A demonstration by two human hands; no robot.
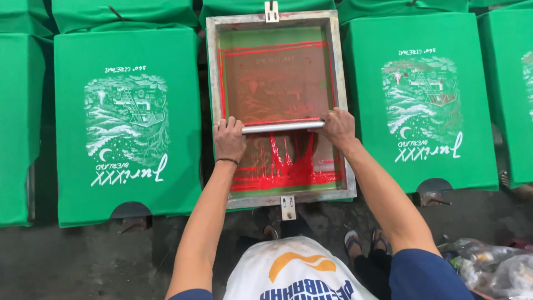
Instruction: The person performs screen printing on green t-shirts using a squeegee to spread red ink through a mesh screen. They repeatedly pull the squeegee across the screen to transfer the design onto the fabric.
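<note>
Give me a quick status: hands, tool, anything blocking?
Left hand, right hand both grip squeegee. Squeegee mid-screen, red ink pooled below. Nothing blocking.

Green shirts (127, 125) bearing white landscape prints; grey-framed printing screen (277, 105) with brownish mesh, red outline and pooled red ink (286, 172); silver squeegee handle (283, 127); black wristband (226, 161).

Bright, even, sharp; slight edge distortion.
</note>
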